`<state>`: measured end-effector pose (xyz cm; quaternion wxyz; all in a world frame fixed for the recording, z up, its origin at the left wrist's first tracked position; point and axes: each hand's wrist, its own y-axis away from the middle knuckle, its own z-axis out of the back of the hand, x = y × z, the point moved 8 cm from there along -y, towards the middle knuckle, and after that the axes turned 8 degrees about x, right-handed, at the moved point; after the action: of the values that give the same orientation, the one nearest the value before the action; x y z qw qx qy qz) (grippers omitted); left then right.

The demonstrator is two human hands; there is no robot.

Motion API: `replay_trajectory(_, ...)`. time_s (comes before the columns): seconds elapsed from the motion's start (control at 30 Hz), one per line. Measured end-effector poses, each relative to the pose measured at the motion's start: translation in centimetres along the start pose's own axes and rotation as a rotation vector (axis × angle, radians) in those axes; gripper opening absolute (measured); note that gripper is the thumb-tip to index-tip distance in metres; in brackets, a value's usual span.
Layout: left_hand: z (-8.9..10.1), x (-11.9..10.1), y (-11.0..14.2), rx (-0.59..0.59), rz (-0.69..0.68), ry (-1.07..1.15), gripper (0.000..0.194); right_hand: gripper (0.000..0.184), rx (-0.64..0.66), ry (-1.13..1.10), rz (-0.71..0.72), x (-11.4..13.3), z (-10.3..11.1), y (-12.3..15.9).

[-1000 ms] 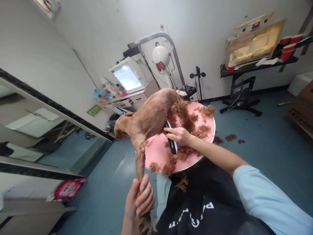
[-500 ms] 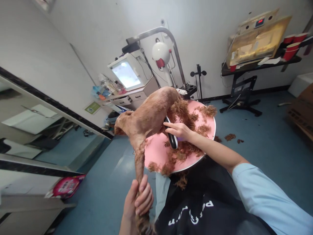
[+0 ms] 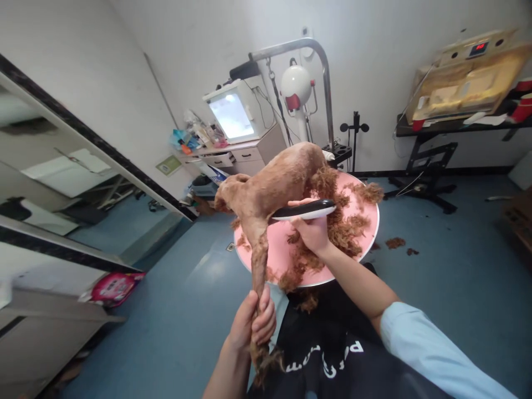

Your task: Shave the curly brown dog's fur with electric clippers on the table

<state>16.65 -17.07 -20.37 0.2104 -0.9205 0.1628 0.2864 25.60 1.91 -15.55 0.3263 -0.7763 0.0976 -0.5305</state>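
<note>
A brown dog (image 3: 276,180), its coat cut short on the body, is on a round pink grooming table (image 3: 276,249) with its head toward the left. My left hand (image 3: 254,318) is closed around the lower part of one foreleg, drawing it out toward me past the table's rim; the paw below still has longer fur. In my right hand (image 3: 313,230) are black-and-white hair clippers (image 3: 307,209), lying nearly level with their tip at the dog's chest behind that leg. Clumps of cut brown fur (image 3: 347,230) cover much of the table's right side.
Behind the table rises a metal grooming arm (image 3: 328,94), with a white round-headed dryer (image 3: 296,83) beside it. A lit cabinet (image 3: 233,113) stands on drawers at the back. A mirror (image 3: 75,166) lines the left wall. Loose fur (image 3: 394,243) lies on the blue floor.
My right hand has turned the clippers from steeply slanted to nearly level and brought their tip to the chest near the foreleg. My left hand keeps its hold. The view has shifted left.
</note>
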Motion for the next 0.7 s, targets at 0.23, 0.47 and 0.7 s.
replay_trajectory(0.23,1.8,0.7,0.7,-0.068,0.009,-0.061,0.033,0.038,-0.115,0.018,-0.024,-0.6,-0.7,1.6)
replay_trajectory(0.47,3.4,1.0,0.6,-0.039,-0.017,-0.129,0.033,0.048,-0.117,-0.130,-0.136,-0.4,-0.2,-1.2)
replay_trajectory(0.7,4.1,1.1,0.5,-0.032,-0.023,-0.154,0.034,0.061,0.179,-0.131,-0.304,0.7,-3.0,-4.9)
